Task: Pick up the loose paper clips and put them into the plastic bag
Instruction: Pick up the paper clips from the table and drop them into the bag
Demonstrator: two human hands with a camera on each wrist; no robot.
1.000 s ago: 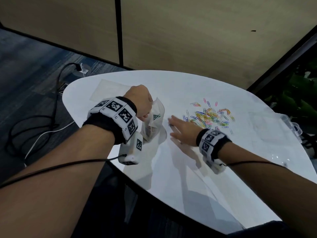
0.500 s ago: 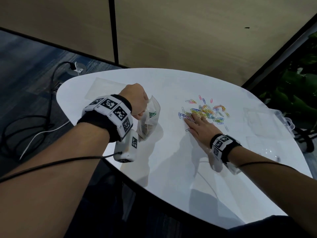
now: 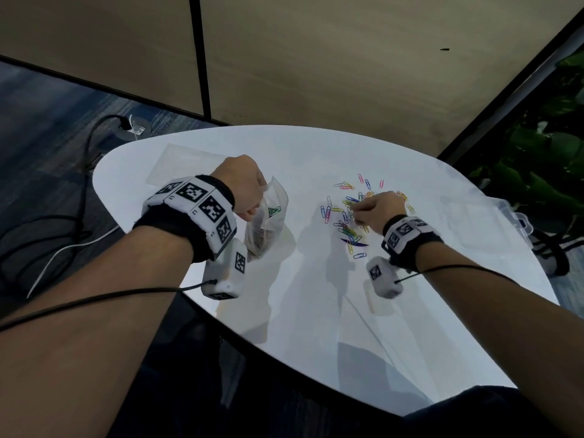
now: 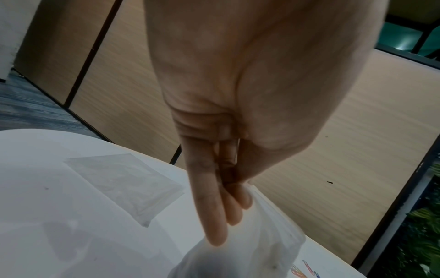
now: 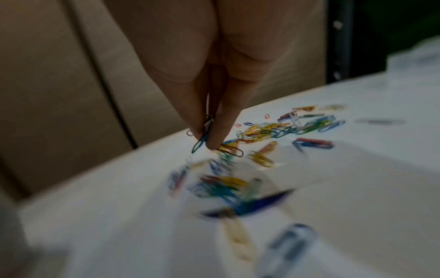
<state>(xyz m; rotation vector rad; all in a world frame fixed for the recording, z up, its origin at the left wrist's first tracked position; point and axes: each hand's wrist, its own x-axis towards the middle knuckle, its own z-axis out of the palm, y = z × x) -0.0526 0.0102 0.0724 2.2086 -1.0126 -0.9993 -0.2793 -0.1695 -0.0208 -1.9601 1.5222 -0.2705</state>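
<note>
Both hands [image 3: 377, 207] down, pinching clips [image 5: 204, 135], bag [image 3: 268, 222].

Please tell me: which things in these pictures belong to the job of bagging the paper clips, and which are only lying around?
Belonging to the job:
- loose paper clips on the table
- plastic bag, held by the left hand
- right hand, pinching a few clips

Only lying around:
- flat empty bag
- clear plastic box
- floor cables
</note>
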